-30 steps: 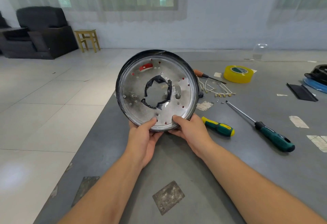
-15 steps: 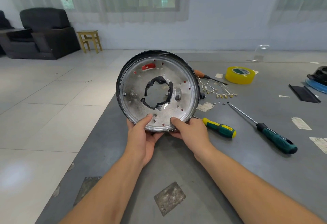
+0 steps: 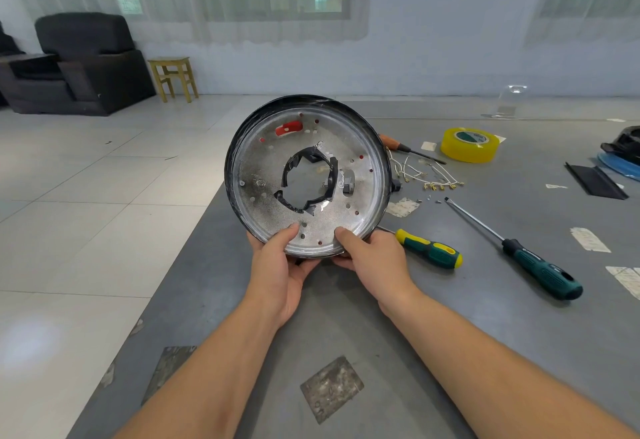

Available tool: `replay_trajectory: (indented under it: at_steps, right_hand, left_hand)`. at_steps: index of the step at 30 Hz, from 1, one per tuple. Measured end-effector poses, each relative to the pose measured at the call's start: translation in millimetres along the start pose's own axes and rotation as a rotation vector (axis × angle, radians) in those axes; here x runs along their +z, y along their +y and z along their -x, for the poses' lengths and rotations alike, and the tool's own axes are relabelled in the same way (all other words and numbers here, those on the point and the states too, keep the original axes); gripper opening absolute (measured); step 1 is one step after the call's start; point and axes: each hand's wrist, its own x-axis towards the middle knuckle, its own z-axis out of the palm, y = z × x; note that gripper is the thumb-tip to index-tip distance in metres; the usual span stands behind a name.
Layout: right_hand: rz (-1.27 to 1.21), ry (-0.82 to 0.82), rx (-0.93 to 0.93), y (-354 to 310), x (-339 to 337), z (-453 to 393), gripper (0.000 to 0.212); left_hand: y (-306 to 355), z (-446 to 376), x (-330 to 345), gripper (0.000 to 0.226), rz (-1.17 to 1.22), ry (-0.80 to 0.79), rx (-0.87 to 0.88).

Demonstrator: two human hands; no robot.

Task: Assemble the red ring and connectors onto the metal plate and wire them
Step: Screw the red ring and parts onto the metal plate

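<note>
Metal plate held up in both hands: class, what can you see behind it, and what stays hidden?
Through the centre hole of the metal plate only grey table shows. Red shows through a slot and small holes. Both hands hold its lower rim, fingers hidden behind. What the red belongs to is covered.

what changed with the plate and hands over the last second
Almost nothing: both thumbs shifted slightly on the metal plate. The left hand and right hand still grip its lower rim, held upright. The screwdrivers, tape roll and wires stayed put.
</note>
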Motion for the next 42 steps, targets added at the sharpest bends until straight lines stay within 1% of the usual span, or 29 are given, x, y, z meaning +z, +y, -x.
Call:
replay_trajectory:
  at_steps: [6, 11, 14, 16, 18, 21, 23, 24, 25, 26, 28, 30, 32, 34, 37, 40, 42]
  right_hand:
    - [0.002, 0.042, 0.014, -0.8, 0.0, -1.0, 0.006]
    - [-0.023, 0.066, 0.023, -2.2, 1.7, 0.8, 0.008]
    - [0.0, 0.055, 0.025, -2.8, 1.5, 1.5, 0.009]
    - [0.02, 0.043, 0.024, -3.9, 1.6, 2.6, 0.011]
    - [0.025, 0.02, 0.038, -7.9, 1.0, 3.9, 0.019]
    - [0.06, -0.061, 0.117, -21.5, -4.8, 4.1, 0.046]
    - [0.187, -0.099, 0.125, -33.2, -13.7, -0.1, 0.064]
    - [0.251, -0.088, 0.099, -40.0, -20.8, -4.3, 0.069]
    - [0.298, -0.054, 0.056, -46.8, -29.8, -10.4, 0.069]
    - [0.328, 0.0, 0.002, -53.6, -41.5, -17.7, 0.063]
    - [0.446, 0.149, -0.117, -64.8, -71.3, -35.0, 0.042]
    - [0.666, 0.289, -0.181, -69.5, -101.9, -54.7, 0.026]
    - [0.9, 0.34, -0.184, -65.9, -126.5, -73.2, 0.018]
    - [1.069, 0.294, -0.169, -59.8, -140.8, -91.8, 0.014]
    - [1.243, 0.159, -0.183, -55.3, -143.7, -111.3, 0.02]
    - [1.422, 0.027, -0.294, -51.1, -137.2, -121.6, 0.027]
    - [1.494, -0.043, -0.369, -47.8, -132.4, -125.2, 0.029]
  left_hand:
    - [-6.2, 0.3, 2.8, 0.046, -0.091, 0.071, 0.091]
    - [-6.3, -0.9, 3.4, 0.054, -0.153, 0.094, 0.147]
    - [-5.0, -1.1, 2.0, 0.045, -0.136, 0.109, 0.139]
    - [-4.6, -1.3, 1.5, 0.043, -0.123, 0.113, 0.146]
    - [-4.5, -1.2, 2.2, 0.044, -0.112, 0.112, 0.16]
    - [-3.8, -1.0, 3.4, 0.042, -0.08, 0.124, 0.183]
    - [-3.5, -1.3, 3.4, 0.039, -0.066, 0.136, 0.181]
    - [-3.7, -1.4, 3.3, 0.038, -0.06, 0.142, 0.178]
    - [-4.0, -1.7, 3.0, 0.037, -0.057, 0.147, 0.176]
    - [-4.3, -2.4, 2.8, 0.037, -0.059, 0.151, 0.176]
    - [-5.1, -4.5, 2.8, 0.038, -0.075, 0.156, 0.184]
    - [-4.5, -7.6, 3.0, 0.041, -0.108, 0.155, 0.215]
    - [-3.8, -11.2, 2.9, 0.045, -0.158, 0.155, 0.251]
    - [-4.4, -15.3, 1.9, 0.049, -0.187, 0.15, 0.266]
    - [-7.3, -19.7, -0.4, 0.05, -0.21, 0.15, 0.288]
    - [-9.8, -22.0, -3.2, 0.045, -0.229, 0.128, 0.313]
    - [-10.6, -23.0, -4.4, 0.045, -0.238, 0.117, 0.317]
